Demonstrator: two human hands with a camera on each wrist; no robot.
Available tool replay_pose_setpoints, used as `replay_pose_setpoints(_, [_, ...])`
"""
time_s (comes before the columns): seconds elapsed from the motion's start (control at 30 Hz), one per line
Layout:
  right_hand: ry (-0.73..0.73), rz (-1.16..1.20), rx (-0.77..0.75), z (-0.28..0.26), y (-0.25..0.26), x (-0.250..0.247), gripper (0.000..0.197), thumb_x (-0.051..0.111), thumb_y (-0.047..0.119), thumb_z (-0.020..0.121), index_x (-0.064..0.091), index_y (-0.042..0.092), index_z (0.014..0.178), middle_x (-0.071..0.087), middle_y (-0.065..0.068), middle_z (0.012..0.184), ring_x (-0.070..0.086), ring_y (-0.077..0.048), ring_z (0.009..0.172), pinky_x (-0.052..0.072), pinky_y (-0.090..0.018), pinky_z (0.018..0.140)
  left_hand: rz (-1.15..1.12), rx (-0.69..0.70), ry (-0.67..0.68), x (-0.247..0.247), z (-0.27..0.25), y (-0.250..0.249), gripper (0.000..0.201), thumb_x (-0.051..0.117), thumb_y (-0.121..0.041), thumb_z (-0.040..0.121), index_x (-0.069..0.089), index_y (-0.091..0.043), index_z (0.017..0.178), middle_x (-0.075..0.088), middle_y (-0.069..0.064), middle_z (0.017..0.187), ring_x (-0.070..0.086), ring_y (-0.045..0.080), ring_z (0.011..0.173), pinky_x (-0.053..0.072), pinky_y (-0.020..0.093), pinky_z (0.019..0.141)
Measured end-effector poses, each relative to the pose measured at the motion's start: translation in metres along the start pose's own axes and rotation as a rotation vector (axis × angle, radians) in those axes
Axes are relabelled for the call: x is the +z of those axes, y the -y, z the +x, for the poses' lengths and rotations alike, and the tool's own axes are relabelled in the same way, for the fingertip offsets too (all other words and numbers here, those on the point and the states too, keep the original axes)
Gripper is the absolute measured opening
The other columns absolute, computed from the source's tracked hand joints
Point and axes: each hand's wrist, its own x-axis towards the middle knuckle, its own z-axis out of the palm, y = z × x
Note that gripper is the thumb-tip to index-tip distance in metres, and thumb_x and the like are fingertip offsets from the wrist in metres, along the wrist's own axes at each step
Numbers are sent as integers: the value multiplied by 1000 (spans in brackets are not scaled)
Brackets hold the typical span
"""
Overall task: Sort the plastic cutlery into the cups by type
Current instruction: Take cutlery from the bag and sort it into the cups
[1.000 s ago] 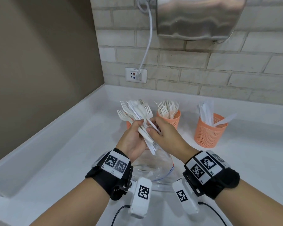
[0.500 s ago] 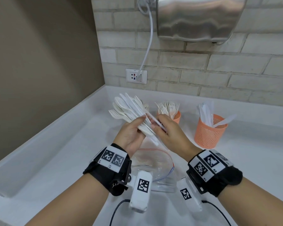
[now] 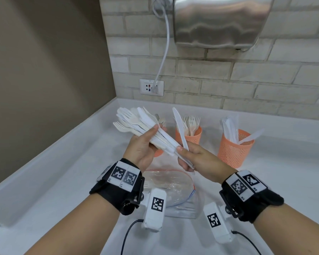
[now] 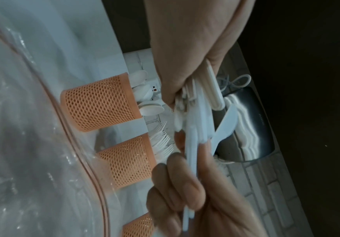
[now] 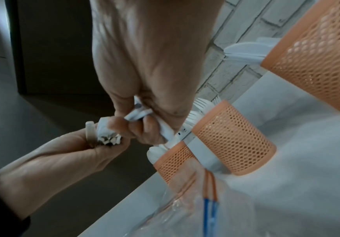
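My left hand (image 3: 151, 137) grips a fanned bundle of white plastic cutlery (image 3: 136, 124), a mix of forks, spoons and knives, above the counter. Just to its right, my right hand (image 3: 186, 150) holds a single white knife (image 3: 180, 129) by the handle, blade pointing up and apart from the bundle. Behind them stand orange mesh cups: one with forks (image 3: 190, 137), one with knives (image 3: 234, 146), and a third (image 3: 158, 152) mostly hidden by my left hand. The left wrist view shows spoons in that third cup (image 4: 100, 104). The right wrist view shows the bundle's handle ends (image 5: 108, 137) in my left fist.
A clear zip bag (image 3: 169, 184) lies on the white counter (image 3: 63, 172) under my wrists. A steel hand dryer (image 3: 217, 21) hangs on the brick wall, with a cable to a socket (image 3: 151, 87). A brown wall closes the left side.
My right hand has drawn one knife out of the bundle and swung it upright. My left hand has carried the bundle a little left and tilted it flatter.
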Motion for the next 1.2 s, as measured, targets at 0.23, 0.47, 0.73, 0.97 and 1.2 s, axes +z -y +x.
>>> replay_pose_setpoints(0.23, [79,164,141,2,-6,-12,11,38,15,100,49,15,102,54,0,57,45,-11,50,38,-20,50,-79,-5,-23,-4,3,-2,17,53,-9,91,57,-9,108,72,4,79,68,18,83,55,33,76])
replay_pose_setpoints(0.47, [48,292,186,2,-1,-10,16,39,11,98,49,11,111,57,-9,68,47,-14,45,35,-23,44,28,-11,-1,-4,0,2,27,50,1,88,56,-9,112,67,6,95,64,19,90,48,37,86])
replay_pose_setpoints(0.73, [-5,-107,82,9,8,0,36,54,20,92,42,21,126,48,-6,71,41,-15,48,32,-24,43,179,-37,1,1,0,2,31,49,4,86,55,-7,114,67,8,94,65,22,81,49,30,62])
replay_pose_setpoints(0.97, [-49,-399,8,6,7,4,12,34,22,100,44,25,105,56,-4,69,46,-15,42,35,-19,35,168,-62,35,2,1,2,24,52,-5,90,56,-8,114,63,11,97,62,21,85,47,35,78])
replay_pose_setpoints(1.2, [-97,-250,36,7,8,5,31,31,21,101,45,4,122,59,-11,72,57,-25,58,43,-24,39,210,-54,80,1,0,8,15,53,-7,90,62,-9,103,69,6,87,66,20,80,56,31,63])
